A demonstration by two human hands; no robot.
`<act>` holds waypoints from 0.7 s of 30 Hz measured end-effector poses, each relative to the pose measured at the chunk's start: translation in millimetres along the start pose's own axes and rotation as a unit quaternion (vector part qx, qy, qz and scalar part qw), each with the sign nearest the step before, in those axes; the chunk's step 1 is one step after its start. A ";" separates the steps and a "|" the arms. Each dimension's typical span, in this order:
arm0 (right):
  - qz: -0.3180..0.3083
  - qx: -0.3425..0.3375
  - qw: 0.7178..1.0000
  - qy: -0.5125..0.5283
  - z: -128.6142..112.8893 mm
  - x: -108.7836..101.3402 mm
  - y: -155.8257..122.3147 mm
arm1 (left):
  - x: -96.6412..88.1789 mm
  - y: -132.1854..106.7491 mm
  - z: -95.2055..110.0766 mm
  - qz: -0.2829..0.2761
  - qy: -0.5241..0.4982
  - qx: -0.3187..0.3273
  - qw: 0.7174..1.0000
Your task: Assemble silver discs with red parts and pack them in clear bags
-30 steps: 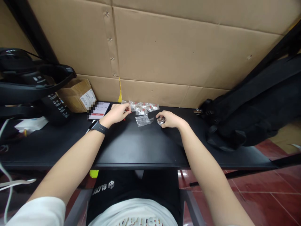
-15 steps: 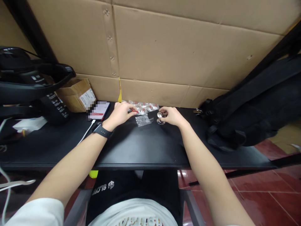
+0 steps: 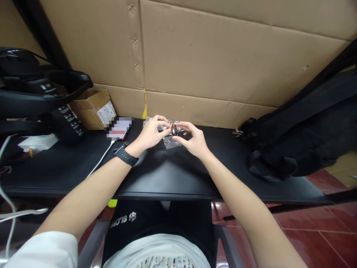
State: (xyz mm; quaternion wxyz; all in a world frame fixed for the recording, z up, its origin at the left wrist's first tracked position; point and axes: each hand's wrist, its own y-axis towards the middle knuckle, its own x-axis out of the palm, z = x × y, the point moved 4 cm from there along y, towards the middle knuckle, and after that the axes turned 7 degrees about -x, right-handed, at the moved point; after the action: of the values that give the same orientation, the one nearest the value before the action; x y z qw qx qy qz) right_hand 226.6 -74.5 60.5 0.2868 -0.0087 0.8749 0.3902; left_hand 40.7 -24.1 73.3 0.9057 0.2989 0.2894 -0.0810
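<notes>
My left hand (image 3: 152, 134) and my right hand (image 3: 192, 139) meet above the black table (image 3: 173, 175), fingertips pinched together on a small round metal part (image 3: 174, 129) held between them. Just under the hands lies a small clear plastic bag (image 3: 169, 142). Behind them, against the cardboard wall, sits a row of clear packets with red and silver bits (image 3: 163, 124), partly hidden by my fingers. A black watch (image 3: 126, 156) is on my left wrist.
A phone (image 3: 119, 128) with a white cable (image 3: 102, 158) lies left of my hands. A small cardboard box (image 3: 93, 108) and black gear (image 3: 39, 93) stand at the far left. A black bag (image 3: 301, 130) fills the right side. Cardboard sheets (image 3: 209, 56) back the table.
My right hand lifted the round metal part off the table and moved left. My left hand rose to meet it, and both now pinch the part in the air.
</notes>
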 end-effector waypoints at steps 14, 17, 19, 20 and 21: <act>0.073 0.011 0.996 0.043 -3.6 14.5 -2.5 | -16.8 -0.5 20.2 0.041 0.084 0.077 0.993; 0.071 0.021 0.995 0.062 -2.7 15.1 -2.2 | -15.3 -2.0 23.5 0.055 0.095 0.087 0.990; 0.060 0.038 0.995 0.074 0.6 13.4 -1.4 | -10.5 -5.1 25.9 0.074 0.110 0.083 0.988; 0.053 0.047 0.994 0.086 3.0 11.6 -0.8 | -6.9 -7.3 27.0 0.086 0.119 0.076 0.986; 0.043 0.056 0.992 0.102 5.9 9.2 -0.2 | -2.7 -9.9 27.9 0.100 0.125 0.066 0.985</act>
State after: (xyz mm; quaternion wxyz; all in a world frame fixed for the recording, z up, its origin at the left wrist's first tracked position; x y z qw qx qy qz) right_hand 221.9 -68.7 52.6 0.1791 0.0048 0.9195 0.3498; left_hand 48.6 -48.6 88.1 0.8440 0.3935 0.3632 0.0285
